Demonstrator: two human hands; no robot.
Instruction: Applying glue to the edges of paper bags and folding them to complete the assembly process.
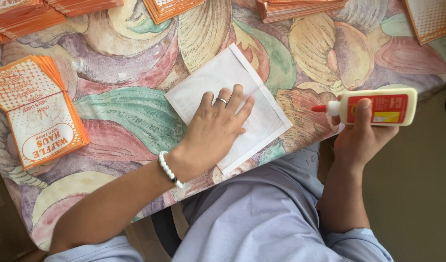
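Note:
My left hand [217,130] lies flat, fingers spread, pressing on a white folded paper sheet [218,77] that rests on the patterned tablecloth [130,106]. A ring is on one finger and a white bead bracelet is on the wrist. My right hand [361,138] grips a cream-coloured glue bottle [378,106] with a red label and red nozzle. The bottle lies sideways, nozzle pointing left toward the paper, just off the table's right edge.
A stack of orange-and-white printed paper bags [41,114] sits at the left. More orange stacks [24,14] line the far edge, with others at top centre [295,7] and top right [431,17]. My lap in light blue cloth [261,213] is below the table edge.

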